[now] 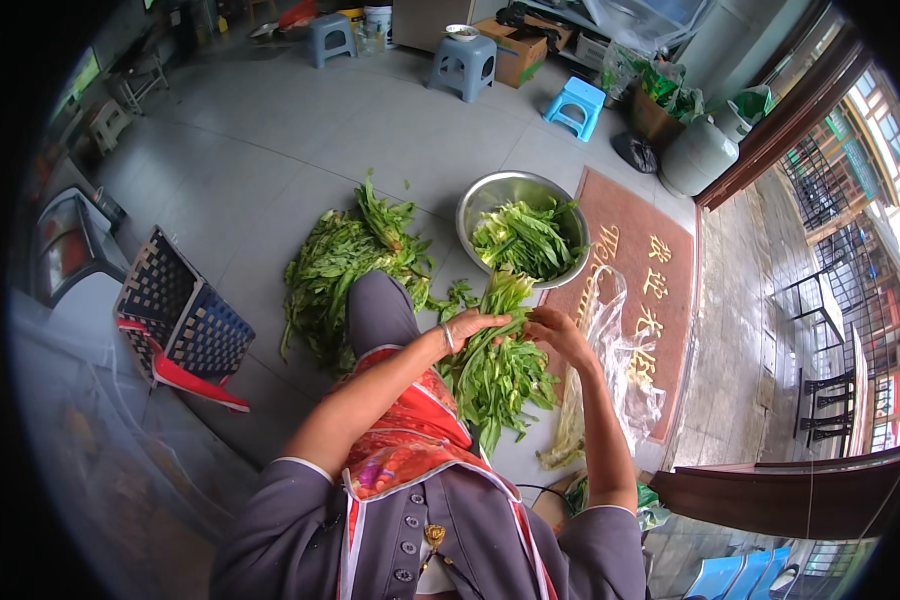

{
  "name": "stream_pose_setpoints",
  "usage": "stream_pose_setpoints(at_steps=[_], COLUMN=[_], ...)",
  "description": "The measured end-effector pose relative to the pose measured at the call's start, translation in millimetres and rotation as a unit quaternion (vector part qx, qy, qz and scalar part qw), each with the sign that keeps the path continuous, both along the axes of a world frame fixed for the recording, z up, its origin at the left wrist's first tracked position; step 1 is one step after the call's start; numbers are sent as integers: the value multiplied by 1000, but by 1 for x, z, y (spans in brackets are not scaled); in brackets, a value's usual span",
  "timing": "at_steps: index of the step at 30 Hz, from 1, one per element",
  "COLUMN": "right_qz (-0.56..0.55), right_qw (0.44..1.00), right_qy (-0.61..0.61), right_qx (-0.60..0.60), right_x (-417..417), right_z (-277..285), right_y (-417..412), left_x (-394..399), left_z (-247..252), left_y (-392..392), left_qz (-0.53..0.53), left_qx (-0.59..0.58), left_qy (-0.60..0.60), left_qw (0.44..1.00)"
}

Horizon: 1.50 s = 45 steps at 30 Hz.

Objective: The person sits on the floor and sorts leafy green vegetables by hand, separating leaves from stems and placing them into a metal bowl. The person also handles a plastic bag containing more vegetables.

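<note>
My left hand (pixel 468 328), with a silver bangle at its wrist, grips a head of leafy green lettuce (pixel 507 291), its pale cut end pointing away from me. The fingers of my right hand (pixel 561 334) are bent against the right side of the same head; leaves partly cover the fingertips. Below both hands, loose green leaves (pixel 504 386) hang or lie in a bunch; where they rest is hidden. Just beyond, a steel basin (pixel 474 196) contains more lettuce heads (pixel 529 238). A large heap of lettuce (pixel 330 274) lies on the floor left of my knee.
A doormat (pixel 613 202) bearing writing and a crumpled clear plastic bag (pixel 621 375) lie to the right. A woven-strap chair (pixel 210 330) stands at left. Farther off are a blue stool (pixel 576 105), grey stools (pixel 463 66), and a gas cylinder (pixel 697 156) by the doorway.
</note>
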State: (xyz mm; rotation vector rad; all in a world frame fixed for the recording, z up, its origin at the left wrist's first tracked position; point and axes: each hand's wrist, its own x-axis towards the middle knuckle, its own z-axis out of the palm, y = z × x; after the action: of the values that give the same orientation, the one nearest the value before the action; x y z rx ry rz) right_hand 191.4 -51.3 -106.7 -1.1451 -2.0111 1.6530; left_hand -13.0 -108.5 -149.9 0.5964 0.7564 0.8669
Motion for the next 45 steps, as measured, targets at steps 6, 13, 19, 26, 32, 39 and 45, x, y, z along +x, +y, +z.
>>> stream_pose_setpoints(at_steps=[6, 13, 19, 26, 32, 39, 45], right_qz=[-8, -48, -86, -147, -207, -230, -40], right_qw=[1000, 996, 989, 941, 977, 944, 961], right_qy=[-10, -44, -59, -140, 47, 179, -152], right_qx=[-4, 58, 106, 269, 35, -156, 228], right_x=[-6, -11, -17, -34, -27, 29, 34], right_z=[-5, -5, -7, -21, -52, -40, -99], right_y=[-1, -7, -14, -23, -17, 3, 2], left_x=[5, 8, 5, 11, 15, -30, -22], left_z=[-13, -2, -10, -34, -36, -27, -5], left_y=[0, -3, 1, 2, 1, -4, -9], left_qz=[42, 27, 37, 106, 128, 44, -2], left_qx=[52, 120, 93, 42, -18, -102, -38], left_qy=[104, 192, 196, 110, 110, -94, -149], left_qw=[992, 974, 975, 987, 986, 989, 988])
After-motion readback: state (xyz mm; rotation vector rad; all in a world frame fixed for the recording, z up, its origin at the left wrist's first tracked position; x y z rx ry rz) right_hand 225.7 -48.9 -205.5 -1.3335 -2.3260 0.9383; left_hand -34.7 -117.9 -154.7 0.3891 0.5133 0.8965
